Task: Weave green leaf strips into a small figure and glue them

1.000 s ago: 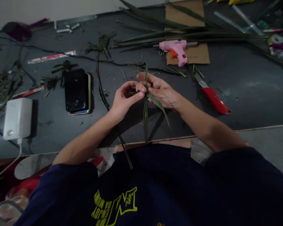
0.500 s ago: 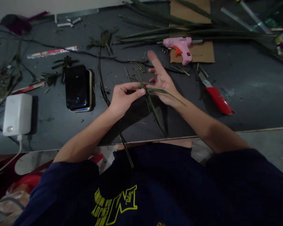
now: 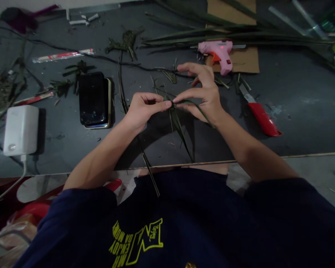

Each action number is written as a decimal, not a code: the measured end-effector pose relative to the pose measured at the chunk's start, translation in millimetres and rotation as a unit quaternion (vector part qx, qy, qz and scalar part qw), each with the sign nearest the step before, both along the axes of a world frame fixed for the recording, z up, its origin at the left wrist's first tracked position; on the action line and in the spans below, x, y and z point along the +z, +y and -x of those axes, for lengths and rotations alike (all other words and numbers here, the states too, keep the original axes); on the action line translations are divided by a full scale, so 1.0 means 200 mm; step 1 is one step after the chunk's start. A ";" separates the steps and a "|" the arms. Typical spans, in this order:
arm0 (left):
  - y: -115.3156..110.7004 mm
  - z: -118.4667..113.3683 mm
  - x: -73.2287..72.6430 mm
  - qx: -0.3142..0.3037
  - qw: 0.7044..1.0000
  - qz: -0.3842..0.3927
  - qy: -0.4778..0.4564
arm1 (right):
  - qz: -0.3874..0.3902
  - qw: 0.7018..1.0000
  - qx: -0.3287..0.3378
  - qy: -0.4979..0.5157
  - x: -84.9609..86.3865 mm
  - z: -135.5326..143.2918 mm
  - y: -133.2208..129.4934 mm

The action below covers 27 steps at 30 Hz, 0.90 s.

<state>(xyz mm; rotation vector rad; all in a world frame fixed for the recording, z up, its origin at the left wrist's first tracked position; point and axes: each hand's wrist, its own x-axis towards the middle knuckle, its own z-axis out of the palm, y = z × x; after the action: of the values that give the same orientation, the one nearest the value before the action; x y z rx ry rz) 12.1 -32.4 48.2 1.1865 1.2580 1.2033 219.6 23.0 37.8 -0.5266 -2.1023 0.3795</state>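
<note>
Between my hands is a small green leaf piece (image 3: 178, 124) with long strips hanging down toward the table's front edge. My left hand (image 3: 146, 109) pinches its knotted upper part between thumb and forefinger. From the right, my right hand (image 3: 205, 95) meets it at the same spot, thumb and forefinger closing near the knot, its other fingers raised and spread. One strip curves under the right palm. Beyond the right hand lies a pink glue gun (image 3: 216, 52) with an orange trigger.
A red-handled knife (image 3: 264, 119) lies at right. Stacked phones (image 3: 92, 99) and a white power bank (image 3: 21, 130) are at left. Long green leaves (image 3: 240, 38) cross cardboard (image 3: 247, 61) at the back. A black cable (image 3: 106, 57) runs behind the hands.
My right hand has turned over, and its thumb and forefinger have come together at the knot. My left hand keeps its pinch. The view has shifted slightly.
</note>
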 end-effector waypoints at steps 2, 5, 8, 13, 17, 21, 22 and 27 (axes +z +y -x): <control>0.00 0.00 0.01 -0.022 0.999 0.023 0.003 | -0.050 0.999 0.010 0.012 -0.01 0.00 0.01; 0.01 0.01 0.01 -0.026 0.999 0.037 -0.005 | -0.098 0.994 0.031 0.044 -0.03 0.00 0.03; 0.02 0.02 0.01 -0.002 1.000 0.025 -0.018 | -0.010 0.996 0.040 0.073 -0.06 0.01 0.04; 0.03 0.03 0.03 0.001 1.000 0.014 -0.025 | 0.129 0.978 0.066 0.152 -0.07 0.00 0.05; 0.03 0.03 0.06 -0.001 0.998 0.057 0.003 | 0.077 0.985 0.105 0.110 -0.02 -0.02 0.06; 0.04 0.04 0.08 0.000 0.993 0.115 0.013 | 0.002 0.990 0.132 0.044 0.02 -0.06 0.08; 0.04 0.05 0.08 0.004 0.992 0.122 0.018 | -0.009 0.990 0.136 0.031 0.02 -0.06 0.08; 0.06 0.07 0.06 0.016 0.994 0.089 0.058 | -0.005 0.997 0.069 -0.022 -0.03 -0.09 0.13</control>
<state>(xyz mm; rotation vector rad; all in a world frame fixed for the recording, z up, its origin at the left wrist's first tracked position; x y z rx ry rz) -2.8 -21.2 60.5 1.1210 1.4443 1.0352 236.9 49.1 32.6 -0.3883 -2.1892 0.4403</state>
